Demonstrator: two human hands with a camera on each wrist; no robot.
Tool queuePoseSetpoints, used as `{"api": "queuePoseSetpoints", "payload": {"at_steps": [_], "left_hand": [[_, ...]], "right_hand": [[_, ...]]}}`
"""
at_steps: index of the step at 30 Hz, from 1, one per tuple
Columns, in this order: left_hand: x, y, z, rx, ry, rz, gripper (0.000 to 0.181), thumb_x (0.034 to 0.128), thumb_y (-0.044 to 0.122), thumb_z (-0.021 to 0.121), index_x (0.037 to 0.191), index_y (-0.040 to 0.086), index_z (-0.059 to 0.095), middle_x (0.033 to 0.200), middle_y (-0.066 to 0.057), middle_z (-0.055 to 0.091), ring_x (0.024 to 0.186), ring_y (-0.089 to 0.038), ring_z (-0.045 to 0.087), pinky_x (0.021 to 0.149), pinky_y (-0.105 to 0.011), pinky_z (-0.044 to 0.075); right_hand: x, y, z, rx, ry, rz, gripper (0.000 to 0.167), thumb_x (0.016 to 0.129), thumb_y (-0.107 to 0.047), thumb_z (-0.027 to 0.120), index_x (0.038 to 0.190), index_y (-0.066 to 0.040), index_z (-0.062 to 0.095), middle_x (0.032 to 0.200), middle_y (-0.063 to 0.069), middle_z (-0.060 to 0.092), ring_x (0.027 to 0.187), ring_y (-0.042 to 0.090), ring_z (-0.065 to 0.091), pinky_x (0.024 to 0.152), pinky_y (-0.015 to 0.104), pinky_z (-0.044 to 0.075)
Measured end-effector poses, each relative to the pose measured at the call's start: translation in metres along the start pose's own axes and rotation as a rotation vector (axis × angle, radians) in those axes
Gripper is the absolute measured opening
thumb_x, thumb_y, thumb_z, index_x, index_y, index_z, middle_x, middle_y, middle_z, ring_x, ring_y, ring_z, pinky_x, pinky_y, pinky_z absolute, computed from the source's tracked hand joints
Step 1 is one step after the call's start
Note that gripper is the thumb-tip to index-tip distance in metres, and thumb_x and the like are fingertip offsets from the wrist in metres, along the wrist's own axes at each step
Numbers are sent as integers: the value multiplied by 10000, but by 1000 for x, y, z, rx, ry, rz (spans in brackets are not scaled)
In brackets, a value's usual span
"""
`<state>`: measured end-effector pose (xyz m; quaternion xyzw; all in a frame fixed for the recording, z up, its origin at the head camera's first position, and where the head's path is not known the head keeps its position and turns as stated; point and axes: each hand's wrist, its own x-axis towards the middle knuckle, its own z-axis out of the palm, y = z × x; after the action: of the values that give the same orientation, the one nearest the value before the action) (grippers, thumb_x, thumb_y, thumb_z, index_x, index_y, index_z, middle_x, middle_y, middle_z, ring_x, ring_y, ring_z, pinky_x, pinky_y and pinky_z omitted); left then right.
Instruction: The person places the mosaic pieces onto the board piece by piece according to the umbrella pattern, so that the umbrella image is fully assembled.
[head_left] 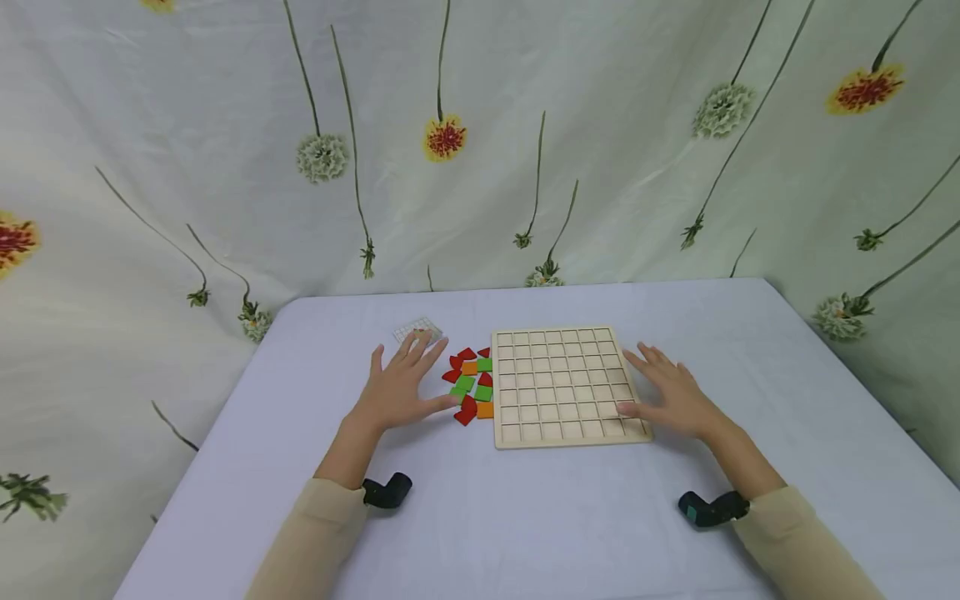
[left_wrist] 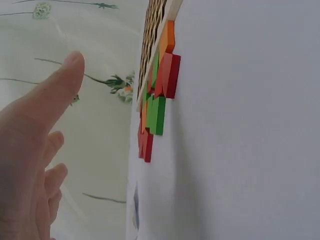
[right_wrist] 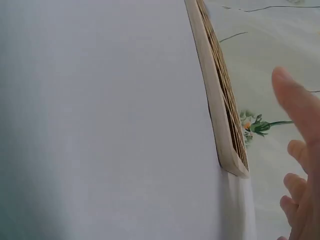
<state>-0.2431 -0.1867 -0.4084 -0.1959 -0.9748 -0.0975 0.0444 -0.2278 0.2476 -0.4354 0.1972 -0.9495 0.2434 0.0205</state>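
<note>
A square wooden grid board (head_left: pixel 558 387) lies on the table, its cells bare. Along its left edge sits a loose cluster of flat pieces: green squares (head_left: pixel 465 383), orange squares (head_left: pixel 485 410) and red pieces (head_left: pixel 467 410) with curved or pointed outlines. My left hand (head_left: pixel 397 392) hovers with fingers spread just left of the cluster, holding nothing; its thumb overlaps the pieces in the head view. My right hand (head_left: pixel 671 396) is spread by the board's right edge, also holding nothing, its thumb over the lower right cells. In the left wrist view, the red piece (left_wrist: pixel 170 75) and green piece (left_wrist: pixel 157 115) look thick.
A small card printed with a grid (head_left: pixel 417 330) lies behind my left fingers, partly covered by them. White cloth covers the table (head_left: pixel 540 525). A flowered curtain (head_left: pixel 480 208) hangs behind it. Each wrist carries a black camera, such as the left one (head_left: pixel 387 491).
</note>
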Motion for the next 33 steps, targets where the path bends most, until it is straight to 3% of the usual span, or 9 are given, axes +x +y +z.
{"api": "queuePoseSetpoints", "payload": {"at_steps": [4,10,14,23,33], "left_hand": [[15,8,5,-29,7,-20,900,834,629,616,1556,216,272,1598,-80,228,1470,-311,133,1088,-665,-8],[39,19,10,-103,-73,-23,805,855,575,626,1500,150,402,1530,-89,378,1436,-315,240,1097,-653,86],[55,21,14,-147,-94,-35,742,892,522,622,1489,132,415,1491,-96,434,1411,-316,297,1108,-604,174],[80,23,23,-190,-76,-78,588,942,368,634,1431,75,492,1353,-125,569,1251,-307,500,1047,-493,370],[96,26,38,-210,25,-92,343,956,239,638,1258,79,663,1130,-92,686,1013,-266,594,920,-410,464]], "right_hand": [[-2,7,10,39,-6,13,864,884,-495,655,1524,-42,294,1563,262,192,1430,463,130,1065,697,86],[-6,13,22,142,54,31,752,924,-399,642,1485,11,354,1526,282,272,1386,493,230,1065,661,187],[-7,15,27,174,102,31,679,933,-355,642,1437,41,421,1492,279,341,1365,488,283,1069,636,218],[-6,19,33,173,156,-24,566,924,-287,663,1349,59,524,1415,267,454,1341,476,335,1062,628,244],[-7,21,33,179,153,-13,549,923,-277,668,1345,47,533,1406,268,465,1347,473,330,1067,623,243]]}}
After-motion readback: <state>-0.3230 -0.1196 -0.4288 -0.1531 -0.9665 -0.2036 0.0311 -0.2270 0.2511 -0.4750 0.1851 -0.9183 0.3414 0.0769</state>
